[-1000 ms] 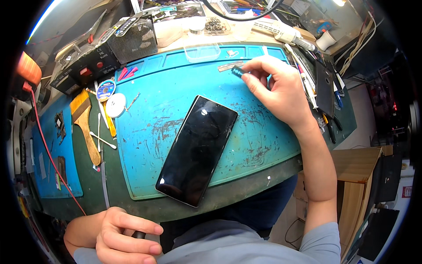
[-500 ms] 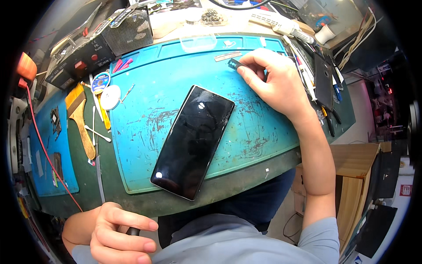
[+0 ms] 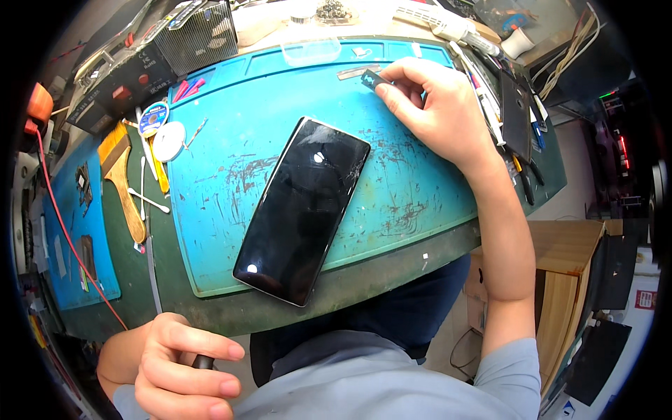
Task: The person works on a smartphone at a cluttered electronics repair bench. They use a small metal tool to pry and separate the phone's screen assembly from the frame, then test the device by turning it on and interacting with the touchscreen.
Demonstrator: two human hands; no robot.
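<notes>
- We are seeing the whole bench sitting higher in the view than a second ago, and slightly further left, so our head view is shifting while the phone [image 3: 301,217] is keeping its place on the blue mat [image 3: 210,210].
- We are noticing a change in the small black piece [image 3: 369,75]: earlier it was showing a narrow, glinting side, and now it is presenting a flatter face with a cut-out.
- With the right hand [image 3: 444,115] we are pinching that piece between thumb and fingertips, the grip closed on one end and the other end sticking out to the left.
- We are holding the piece just beside a flat metal strip [image 3: 348,73], near the far side of the mat; whether the two are touching, we are not able to tell.
- The phone is lying screen up and slantwise, nearer our body than the right hand and to its left, apart from it; its near end is reaching past the mat's edge over the green bench surface [image 3: 371,276].
- With the left hand [image 3: 185,371] we are keeping our fingers loosely curled around a dark object [image 3: 203,362], only its end showing, below and left of the phone.
</notes>
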